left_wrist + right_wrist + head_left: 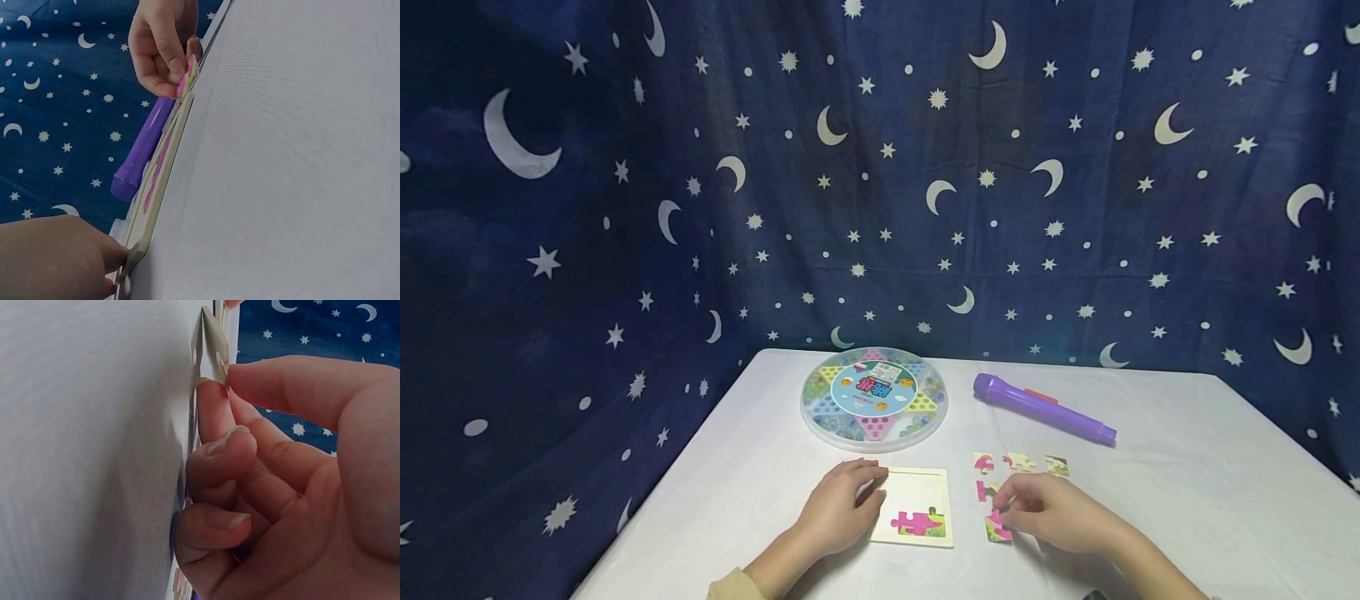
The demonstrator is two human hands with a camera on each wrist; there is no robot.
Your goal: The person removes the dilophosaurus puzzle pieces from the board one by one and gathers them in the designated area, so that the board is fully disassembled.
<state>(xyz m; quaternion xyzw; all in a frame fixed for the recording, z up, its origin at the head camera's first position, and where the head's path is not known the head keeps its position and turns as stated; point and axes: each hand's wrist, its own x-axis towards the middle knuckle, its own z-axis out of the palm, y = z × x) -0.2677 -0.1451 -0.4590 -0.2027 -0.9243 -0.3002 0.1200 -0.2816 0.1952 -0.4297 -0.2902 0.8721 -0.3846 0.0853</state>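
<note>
My left hand [841, 510] grips the left edge of a pale puzzle tray [913, 492], with the thumb on its face in the left wrist view. Joined pink and green puzzle pieces [919, 524] lie in the tray's lower right part. To the right of the tray, my right hand [1060, 512] pinches a pink and green puzzle piece [187, 77] between thumb and fingertip. That piece is tilted and stands apart from the tray. Its other fingers are curled in the right wrist view, where the piece shows only as a thin edge.
Several loose puzzle pieces [1020, 462] lie beyond and beside the right hand. A round marble board game box [874, 427] sits behind the tray. A purple toy microphone [1045, 409] lies at the back right, a red item [1042, 396] behind it. A starry curtain [910, 233] hangs behind the table.
</note>
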